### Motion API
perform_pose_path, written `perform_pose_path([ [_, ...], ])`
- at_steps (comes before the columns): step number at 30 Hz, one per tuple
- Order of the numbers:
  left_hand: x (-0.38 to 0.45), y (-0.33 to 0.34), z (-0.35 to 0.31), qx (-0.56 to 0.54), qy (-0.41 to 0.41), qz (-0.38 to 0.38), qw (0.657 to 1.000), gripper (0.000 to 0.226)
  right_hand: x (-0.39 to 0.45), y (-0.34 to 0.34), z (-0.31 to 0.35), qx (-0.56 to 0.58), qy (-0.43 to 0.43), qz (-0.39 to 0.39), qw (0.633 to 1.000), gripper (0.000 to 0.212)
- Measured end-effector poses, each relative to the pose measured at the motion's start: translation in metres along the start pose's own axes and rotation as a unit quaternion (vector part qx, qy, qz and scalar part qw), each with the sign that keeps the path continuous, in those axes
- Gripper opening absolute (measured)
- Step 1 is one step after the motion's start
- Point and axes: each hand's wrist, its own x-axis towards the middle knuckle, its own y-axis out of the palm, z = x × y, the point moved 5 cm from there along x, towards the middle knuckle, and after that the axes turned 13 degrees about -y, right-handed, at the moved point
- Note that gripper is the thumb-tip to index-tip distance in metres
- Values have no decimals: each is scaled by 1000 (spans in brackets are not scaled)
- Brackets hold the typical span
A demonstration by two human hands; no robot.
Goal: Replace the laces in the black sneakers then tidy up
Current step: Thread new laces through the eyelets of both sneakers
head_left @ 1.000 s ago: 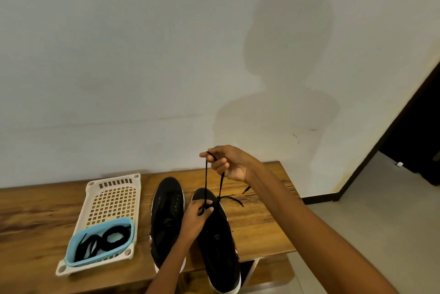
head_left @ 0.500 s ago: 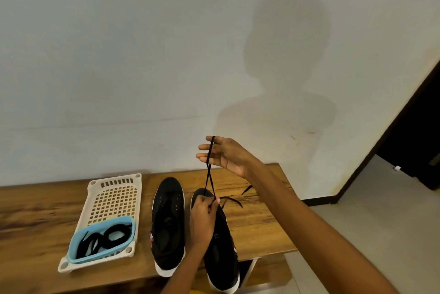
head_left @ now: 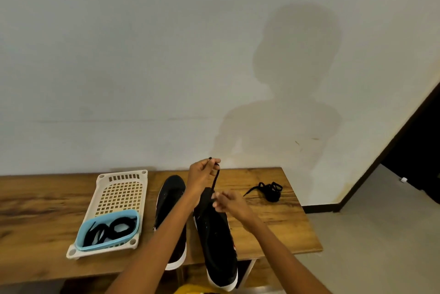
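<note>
Two black sneakers sit side by side on the wooden tabletop (head_left: pixel 281 227). Their toes point away from the person, toward the wall, and their heels come near the front edge. So each shoe is long from front to back. The left sneaker (head_left: pixel 170 217) has no lace that I can see. The right sneaker (head_left: pixel 215 241) is the one being worked on, and its heel hangs a little over the edge.

The left hand (head_left: pixel 202 176) is up above the toe of the right sneaker. Its fingers are curled and they pinch the end of a black lace (head_left: pixel 215 180). The lace runs down from this hand to the front of the shoe, and it looks pulled fairly straight. The right hand (head_left: pixel 227 202) is low, right at the shoe. Its fingers are bent close together at the spot where the lace goes in. It seems to pinch the lace there, but the spot is small and dark, so I am not sure.

I think the step now is pulling a lace through the holes near the toe. I cannot tell if it goes in or comes out.

One loose bundle of black lace (head_left: pixel 270 191) lies on the tabletop to the right. More black laces sit in a blue tub (head_left: pixel 133 234) inside a white basket (head_left: pixel 121 179) on the left.

Next, the low hand should find the next hole while the high hand keeps the lace tight.
</note>
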Motion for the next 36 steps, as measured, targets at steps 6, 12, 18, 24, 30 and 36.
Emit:
perform_pose_path([
  [6, 10, -18, 79, 156, -125, -18, 980, 53, 14, -8, -24, -233, 30, 12, 972, 32],
  [12, 2, -22, 128, 189, -139, -55, 971, 85, 18, 26, -62, -402, -5, 93, 911, 56],
  [18, 4, -18, 142, 326, -143, -45, 933, 67, 28, 37, -62, -508, -41, 43, 859, 26],
  [24, 5, -34, 143, 283, -123, -65, 949, 57, 33, 34, -62, -509, -67, 51, 857, 33],
  [30, 10, -34, 145, 261, -114, -41, 958, 56, 36, 47, -61, -564, -98, 50, 818, 26],
  [36, 10, -31, 145, 298, -102, -29, 948, 60, 39, 25, -57, -304, -18, -95, 948, 24],
])
